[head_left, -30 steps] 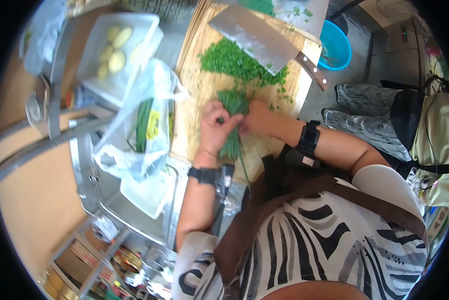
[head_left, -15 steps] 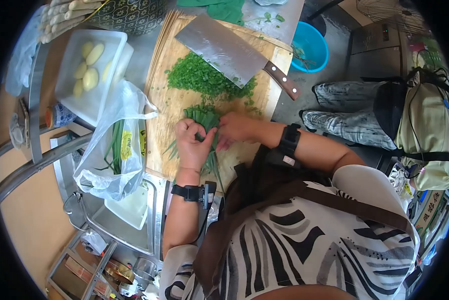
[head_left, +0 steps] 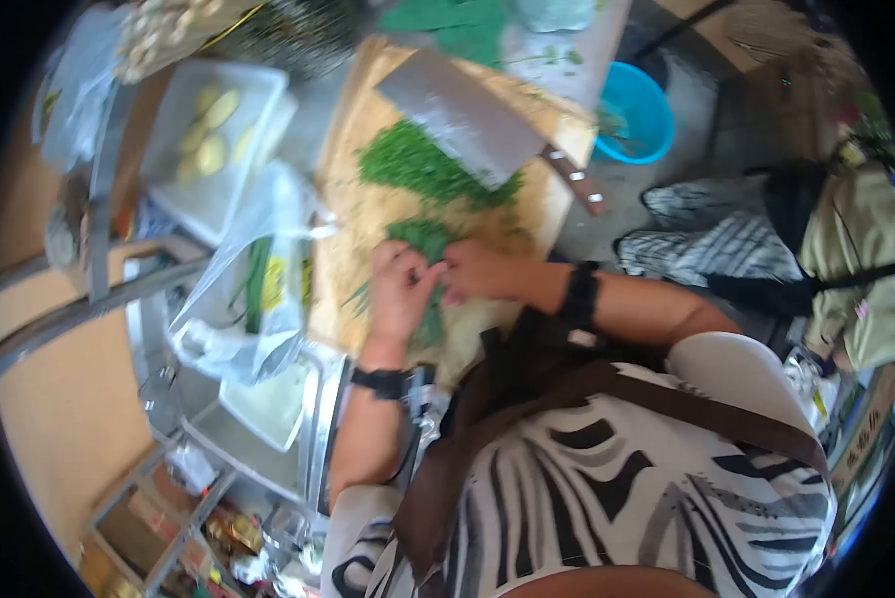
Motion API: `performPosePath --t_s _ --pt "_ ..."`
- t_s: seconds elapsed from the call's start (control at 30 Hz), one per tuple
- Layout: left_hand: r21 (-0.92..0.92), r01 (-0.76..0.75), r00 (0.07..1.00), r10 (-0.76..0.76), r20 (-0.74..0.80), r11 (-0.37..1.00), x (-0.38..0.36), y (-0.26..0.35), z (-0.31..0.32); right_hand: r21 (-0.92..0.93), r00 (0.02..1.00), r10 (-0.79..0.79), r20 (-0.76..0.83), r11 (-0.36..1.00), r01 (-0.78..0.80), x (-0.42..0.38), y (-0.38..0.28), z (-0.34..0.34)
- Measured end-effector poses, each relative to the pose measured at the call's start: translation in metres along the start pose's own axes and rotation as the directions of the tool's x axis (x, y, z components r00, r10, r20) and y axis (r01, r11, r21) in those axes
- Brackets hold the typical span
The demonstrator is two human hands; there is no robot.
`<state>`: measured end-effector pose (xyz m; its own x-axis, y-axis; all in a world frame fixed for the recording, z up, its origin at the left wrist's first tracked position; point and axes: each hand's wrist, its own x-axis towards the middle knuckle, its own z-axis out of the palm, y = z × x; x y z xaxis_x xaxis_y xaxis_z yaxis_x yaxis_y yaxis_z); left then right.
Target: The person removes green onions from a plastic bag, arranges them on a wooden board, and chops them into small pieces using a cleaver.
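A bunch of long green stalks lies on the wooden cutting board, near its front edge. My left hand is closed on the left side of the bunch, fingers curled. From the right, my right hand meets it with bent fingers at the same greens; blur hides its exact grip. Beyond the hands is a heap of chopped greens. A wide cleaver lies across the heap, its wooden handle pointing right.
A plastic tub with several potatoes stands left, beside a plastic bag with green stalks. A sink is at lower left. On the right are a blue basin and a person's patterned trouser legs.
The whole view has shifted and blurred, with the scene sitting slightly further right. Both hands remain together at the bunch.
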<state>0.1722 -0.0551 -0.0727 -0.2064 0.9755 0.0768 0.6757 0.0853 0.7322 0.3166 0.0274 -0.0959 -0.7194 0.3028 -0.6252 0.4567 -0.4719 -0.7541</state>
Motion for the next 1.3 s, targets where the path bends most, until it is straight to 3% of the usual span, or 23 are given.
performPosePath --t_s 0.07,0.1,0.17,0.23,0.3,0.4,0.43,0.47,0.53,0.57,0.63,0.67,0.73,0.77,0.83,0.87,0.93,0.97,1.0,1.03,1.17,1.23,1.3 --pt "-0.213 0.118 0.992 -0.104 0.078 0.970 0.008 0.006 -0.006 -0.213 0.943 -0.314 0.112 0.919 0.331 0.049 0.064 -0.002" --pt "-0.206 0.192 0.967 -0.149 0.208 0.959 0.006 -0.007 -0.009 -0.240 0.952 -0.300 0.059 0.922 0.305 0.028 0.055 -0.030" --pt "-0.147 0.128 0.978 -0.100 0.186 0.981 0.007 -0.001 -0.006 -0.556 0.977 -0.116 0.181 0.807 0.199 0.012 0.005 -0.023" --pt "-0.086 0.052 0.985 -0.037 0.171 0.995 0.013 -0.001 -0.007 -0.645 0.995 -0.065 0.081 0.757 0.102 0.018 0.011 -0.020" --pt "-0.134 0.113 0.984 -0.092 0.154 0.984 0.016 0.005 -0.010 -0.838 0.945 -0.318 0.082 0.491 0.238 0.011 -0.004 -0.014" --pt "-0.110 0.134 0.982 -0.117 0.148 0.985 0.017 0.006 -0.010 -0.679 0.938 -0.330 0.101 0.667 0.308 0.029 0.011 -0.019" --pt "-0.052 0.069 0.989 -0.061 0.134 0.996 0.018 0.003 -0.007 -0.543 0.997 -0.063 -0.044 0.839 0.029 0.028 0.005 -0.019" --pt "-0.066 0.038 0.991 -0.029 0.132 0.997 0.019 0.003 0.003 -0.552 0.994 -0.075 -0.074 0.834 0.022 0.022 0.001 -0.028" --pt "-0.069 0.076 0.996 -0.073 0.058 0.995 0.013 -0.003 0.003 -0.824 0.996 -0.017 0.085 0.561 0.080 0.028 -0.014 -0.027" --pt "-0.020 0.028 0.999 -0.027 0.038 0.999 0.010 -0.004 0.003 -0.828 0.992 -0.043 0.121 0.547 0.124 0.034 -0.016 -0.025" --pt "-0.008 0.013 1.000 -0.013 0.002 1.000 0.010 0.007 -0.001 -0.751 0.979 0.125 0.160 0.659 0.039 0.040 -0.012 -0.037" --pt "-0.008 -0.004 1.000 0.004 -0.015 1.000 0.011 0.009 0.001 -0.761 0.980 0.107 0.168 0.646 0.060 0.036 -0.021 -0.040" --pt "0.032 -0.018 0.999 0.019 -0.031 0.999 0.011 0.013 0.004 -0.488 0.970 0.240 0.024 0.850 -0.199 0.013 -0.037 -0.046" --pt "0.067 -0.016 0.999 0.018 -0.031 0.998 0.009 0.013 0.005 -0.492 0.972 0.235 0.024 0.849 -0.194 0.007 -0.039 -0.052" --pt "0.107 -0.049 0.996 0.057 -0.069 0.993 0.008 0.014 0.007 -0.536 0.990 0.085 0.116 0.844 -0.009 -0.005 -0.043 -0.058" --pt "0.140 -0.082 0.990 0.096 -0.099 0.987 0.007 0.014 0.008 -0.542 0.989 0.089 0.121 0.841 -0.009 -0.008 -0.047 -0.062" --pt "0.151 -0.066 0.990 0.083 -0.110 0.986 0.006 0.012 0.010 -0.719 0.978 -0.186 0.096 0.666 0.197 -0.017 -0.057 -0.070" --pt "0.169 -0.060 0.990 0.081 -0.116 0.984 0.004 0.011 0.011 -0.726 0.980 -0.173 0.097 0.661 0.188 -0.016 -0.055 -0.068" --pt "0.160 -0.054 0.990 0.075 -0.124 0.986 0.002 0.011 0.012 -0.733 0.887 -0.462 -0.005 0.605 0.312 -0.011 -0.053 -0.064" --pt "0.144 -0.069 0.986 0.089 -0.138 0.987 0.003 0.009 0.011 -0.753 0.697 -0.711 -0.094 0.509 0.417 -0.006 -0.053 -0.060" --pt "0.128 -0.116 0.973 0.139 -0.185 0.985 0.003 0.010 0.006 -0.864 0.724 -0.689 -0.040 0.387 0.321 0.006 -0.056 -0.037" --pt "0.132 -0.094 0.973 0.119 -0.199 0.987 0.001 0.009 0.002 -0.905 0.859 -0.511 -0.025 0.378 0.198 0.003 -0.062 -0.029" --pt "0.120 -0.067 0.981 0.087 -0.171 0.990 0.003 0.013 0.002 -0.912 0.848 -0.530 0.010 0.344 0.225 0.001 -0.064 -0.028"
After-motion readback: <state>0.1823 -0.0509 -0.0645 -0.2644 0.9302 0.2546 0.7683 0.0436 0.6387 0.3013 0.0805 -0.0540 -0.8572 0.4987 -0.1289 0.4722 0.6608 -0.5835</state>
